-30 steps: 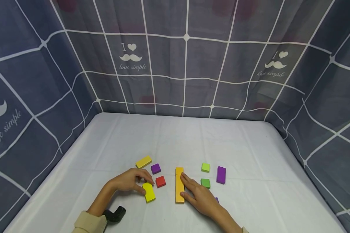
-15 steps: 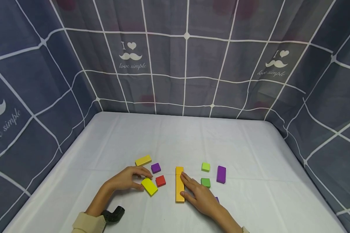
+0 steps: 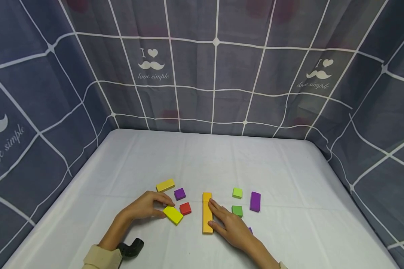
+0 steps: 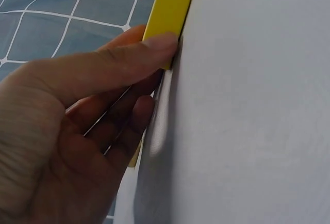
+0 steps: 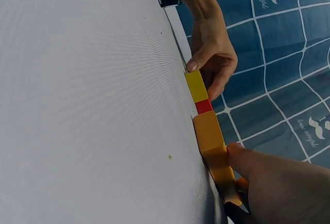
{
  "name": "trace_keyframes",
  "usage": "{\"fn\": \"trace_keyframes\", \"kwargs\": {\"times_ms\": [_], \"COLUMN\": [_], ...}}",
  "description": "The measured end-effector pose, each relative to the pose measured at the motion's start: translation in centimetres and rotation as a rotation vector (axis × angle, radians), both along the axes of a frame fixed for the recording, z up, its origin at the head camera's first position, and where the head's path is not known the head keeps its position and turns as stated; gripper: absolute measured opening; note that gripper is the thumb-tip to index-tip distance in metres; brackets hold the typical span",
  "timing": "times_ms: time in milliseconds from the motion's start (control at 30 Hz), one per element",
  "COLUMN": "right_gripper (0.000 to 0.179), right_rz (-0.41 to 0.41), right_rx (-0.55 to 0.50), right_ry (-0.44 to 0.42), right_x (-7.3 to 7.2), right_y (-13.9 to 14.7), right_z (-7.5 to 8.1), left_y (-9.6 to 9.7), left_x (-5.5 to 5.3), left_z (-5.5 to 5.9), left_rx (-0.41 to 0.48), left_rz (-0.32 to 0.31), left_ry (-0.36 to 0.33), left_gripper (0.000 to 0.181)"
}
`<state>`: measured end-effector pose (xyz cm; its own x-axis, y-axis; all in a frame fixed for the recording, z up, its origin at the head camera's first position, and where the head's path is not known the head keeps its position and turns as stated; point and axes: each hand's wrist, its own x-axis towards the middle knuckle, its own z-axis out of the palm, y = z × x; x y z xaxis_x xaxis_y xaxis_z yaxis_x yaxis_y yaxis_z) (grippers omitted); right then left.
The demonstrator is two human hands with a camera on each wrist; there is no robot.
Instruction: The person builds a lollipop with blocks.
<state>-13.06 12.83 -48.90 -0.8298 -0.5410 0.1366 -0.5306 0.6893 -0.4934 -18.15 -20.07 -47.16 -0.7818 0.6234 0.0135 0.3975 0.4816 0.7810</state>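
Observation:
My left hand [image 3: 147,206] pinches a bright yellow block [image 3: 173,215] between thumb and fingers, low at the white tabletop. In the left wrist view the thumb lies on the near face of that yellow block [image 4: 172,7]. A red block [image 3: 185,208] sits just right of it. My right hand [image 3: 232,228] touches the right side of a long orange block [image 3: 206,220] with fingertips and thumb, its fingers fairly straight. A short orange block [image 3: 207,196] abuts the long one's far end. From the right wrist, the thumb meets the orange block [image 5: 209,131].
Behind the left hand lie a yellow bar [image 3: 165,185] and a small purple block [image 3: 180,194]. Light green [image 3: 237,192], green [image 3: 237,211] and purple [image 3: 255,201] blocks are on the right. Another purple piece [image 3: 250,230] is mostly hidden by the right hand. Grey checked curtains [image 3: 195,67] surround the table.
The yellow block has turned in my left hand, its near end swinging to the right, closer to the red block. The left hand has shifted slightly away from me. My right hand stays put.

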Motion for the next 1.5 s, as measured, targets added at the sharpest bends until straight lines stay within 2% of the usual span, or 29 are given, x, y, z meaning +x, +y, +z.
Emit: {"fn": "trace_keyframes", "kwargs": {"times_ms": [233,333,433,633,733,833,967,1133,1500], "right_gripper": [0.059,0.059,0.059,0.059,0.059,0.059,0.060,0.060,0.058], "right_rz": [0.002,0.005,0.004,0.005,0.000,-0.010,-0.013,-0.016,-0.004], "right_rx": [-0.011,-0.008,-0.001,0.005,0.017,0.030,0.036,0.039,0.014], "right_ry": [-0.008,-0.005,-0.003,0.001,-0.009,-0.030,-0.044,-0.048,-0.015], "right_x": [0.0,0.0,0.1,0.1,0.0,0.0,0.0,0.0,0.0], "right_y": [0.0,0.0,0.0,0.0,-0.1,-0.1,0.0,0.0,0.0], "right_z": [0.0,0.0,0.0,-0.1,-0.1,0.0,0.1,0.1,0.0], "left_y": [-0.4,-0.4,0.1,2.7,4.5,6.2,8.3,9.9,11.3], "left_x": [0.0,-0.1,-0.5,-1.7,-2.6,-3.4,-4.0,-4.4,-4.5], "left_z": [0.8,1.5,2.2,3.2,2.9,2.3,1.4,0.7,-0.5], "left_rx": [-0.029,0.015,0.077,0.147,0.161,0.157,0.138,0.120,0.043], "left_rz": [0.037,0.072,0.147,0.333,0.397,0.436,0.449,0.431,0.361], "left_ry": [-0.002,0.008,0.059,0.172,0.203,0.207,0.186,0.185,0.169], "left_gripper": [0.035,0.034,0.034,0.035,0.035,0.034,0.034,0.032,0.032]}}
